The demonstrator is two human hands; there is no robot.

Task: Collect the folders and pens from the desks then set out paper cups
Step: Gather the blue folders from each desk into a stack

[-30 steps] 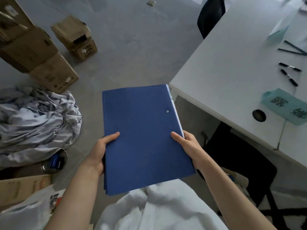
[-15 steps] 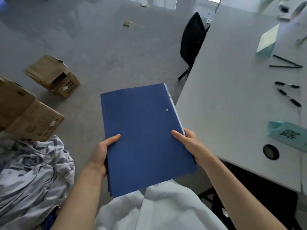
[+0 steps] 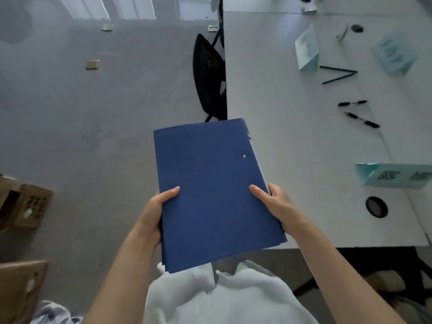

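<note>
A stack of blue folders point(image 3: 210, 183) is held flat in front of me, partly over the white desk's point(image 3: 292, 136) left edge. My left hand point(image 3: 156, 206) grips the stack's left edge, thumb on top. My right hand point(image 3: 273, 204) grips its right edge, thumb on top as well. Two black pens point(image 3: 351, 103) point(image 3: 362, 120) lie on the desk at the right. Farther back, two thin dark pens point(image 3: 339, 73) form a V.
Pale blue folded name cards stand on the desk point(image 3: 306, 52) point(image 3: 395, 175) point(image 3: 392, 52). A round cable hole point(image 3: 376, 206) sits near the desk's front. A black chair point(image 3: 208, 78) is at the desk's left side. Cardboard boxes point(image 3: 25, 206) lie on the grey floor at left.
The view has turned toward the desk, so the boxes and crumpled cloth slid left and down. The folders now reach over the desk's edge. Both hands keep the same grip.
</note>
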